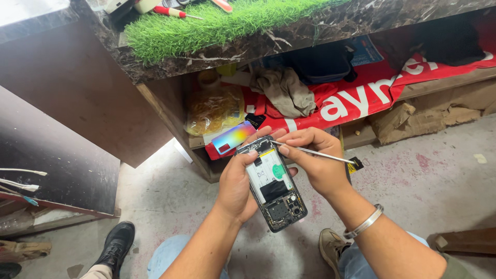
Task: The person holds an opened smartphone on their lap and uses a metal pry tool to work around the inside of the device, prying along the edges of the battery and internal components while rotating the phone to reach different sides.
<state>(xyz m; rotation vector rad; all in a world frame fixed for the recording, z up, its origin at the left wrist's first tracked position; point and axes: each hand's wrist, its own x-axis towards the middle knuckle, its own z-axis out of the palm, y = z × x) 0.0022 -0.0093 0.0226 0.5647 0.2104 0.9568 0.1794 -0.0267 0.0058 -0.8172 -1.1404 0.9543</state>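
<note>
Below the front edge of the dark marbled stone counter [289,39], over the bare concrete floor [423,175], I hold one opened smartphone with its back cover off [274,186], white battery and black circuit parts facing up. My left hand [237,186] wraps it from the left side, fingers pressed on its edge and thumb near the top corner. My right hand [315,160] has its grip pinched on one thin silver metal tweezer tool [315,151], whose tip touches the phone's upper end; the tool's tail sticks out to the right. One silver bangle [365,222] sits on my right wrist.

Behind the phone's top edge one iridescent rainbow-coloured phone back cover [233,138] lies at the front edge of the low shelf [196,142], beside one clear bag of yellowish bits [214,111], one crumpled grey cloth [284,90] and a red banner [361,93]. On the counter one strip of green artificial grass [206,23] carries one red-handled screwdriver [173,12]. Open floor lies right of my hands and left of them; two shoes [116,245] [330,248] rest below.
</note>
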